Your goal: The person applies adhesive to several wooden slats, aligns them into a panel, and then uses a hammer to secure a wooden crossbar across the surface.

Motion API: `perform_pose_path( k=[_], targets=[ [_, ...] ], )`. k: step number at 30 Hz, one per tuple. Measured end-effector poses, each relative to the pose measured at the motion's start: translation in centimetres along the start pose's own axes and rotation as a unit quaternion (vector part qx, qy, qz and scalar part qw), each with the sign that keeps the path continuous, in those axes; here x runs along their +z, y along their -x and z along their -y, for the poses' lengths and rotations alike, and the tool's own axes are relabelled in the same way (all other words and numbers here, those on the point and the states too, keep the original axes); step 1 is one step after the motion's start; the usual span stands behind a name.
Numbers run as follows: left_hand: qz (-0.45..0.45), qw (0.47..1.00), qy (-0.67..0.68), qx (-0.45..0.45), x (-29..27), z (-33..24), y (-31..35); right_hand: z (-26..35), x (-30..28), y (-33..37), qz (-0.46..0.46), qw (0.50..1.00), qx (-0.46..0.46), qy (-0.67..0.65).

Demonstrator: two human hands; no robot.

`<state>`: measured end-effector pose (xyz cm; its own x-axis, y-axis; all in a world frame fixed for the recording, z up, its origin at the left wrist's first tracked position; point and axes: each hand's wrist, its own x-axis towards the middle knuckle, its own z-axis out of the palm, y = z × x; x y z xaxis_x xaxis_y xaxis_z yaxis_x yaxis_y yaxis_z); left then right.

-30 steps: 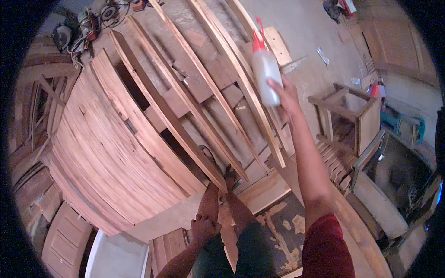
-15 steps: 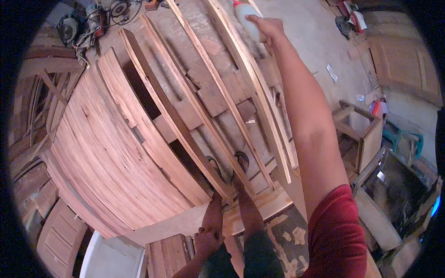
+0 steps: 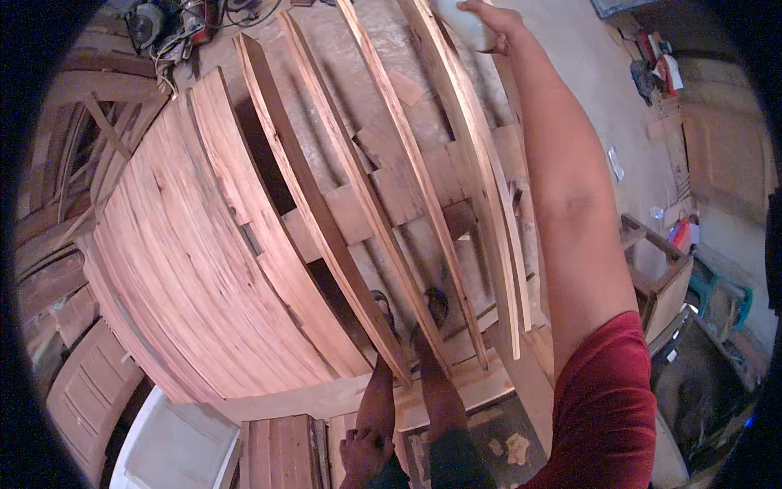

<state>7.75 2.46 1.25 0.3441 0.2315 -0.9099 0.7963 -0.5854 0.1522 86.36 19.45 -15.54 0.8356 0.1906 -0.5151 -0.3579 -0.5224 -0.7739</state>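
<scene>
The right hand [image 3: 498,31], fingers around a pale bottle [image 3: 461,23], is now nearer the long boards' [image 3: 414,159] far ends, past their middle. I can't tell if the left hand's [image 3: 366,452] fingers grip.

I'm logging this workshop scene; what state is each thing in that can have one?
Translucent whitish plastic bottle: held tilted, top outside the picture, cap not visible.
Right hand: gripping the bottle.
Left hand: beside the left leg, nothing visibly held.
Long, narrow light-brown wooden boards: on edge, mostly spaced apart.
Pinkish-brown wooden planks: packed closely side by side.
Shiny silver scrap: lying on the floor.
</scene>
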Motion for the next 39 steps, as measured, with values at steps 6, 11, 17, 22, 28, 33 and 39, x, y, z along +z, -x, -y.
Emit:
perform_pose_path(
  k=[6, 11, 17, 22, 28, 33, 39],
  targets=[
    [-0.034, 0.999, 0.038, 0.01, 0.1, -0.2, 0.4, -0.2, 0.7, -3.5, 0.101, 0.991, 0.007, -0.092],
    [-0.053, 0.994, 0.092, -0.021, -2.2, -2.4, 0.7, -0.4, 0.7, -5.4, 0.14, 0.987, 0.037, -0.072],
    [-0.125, 0.989, 0.048, 0.069, -2.5, -2.0, 1.1, -0.9, 1.1, -6.9, 0.148, 0.985, 0.041, -0.073],
    [-0.196, 0.973, 0.094, 0.078, -2.0, -2.5, 1.4, -1.0, 0.7, -6.0, 0.149, 0.986, 0.009, -0.074],
    [-0.137, 0.986, 0.07, 0.057, -2.3, -2.3, 0.8, -1.7, -0.7, -3.6, 0.159, 0.985, 0.037, -0.051],
    [-0.037, 0.999, 0.012, -0.008, -2.0, -2.0, -0.2, -4.1, -2.6, -2.6, 0.125, 0.99, 0.07, -0.005],
    [-0.057, 0.998, 0.003, 0.03, -2.1, -2.2, 0.0, -5.5, -4.3, 1.4, 0.112, 0.992, 0.053, -0.032]
  ],
)
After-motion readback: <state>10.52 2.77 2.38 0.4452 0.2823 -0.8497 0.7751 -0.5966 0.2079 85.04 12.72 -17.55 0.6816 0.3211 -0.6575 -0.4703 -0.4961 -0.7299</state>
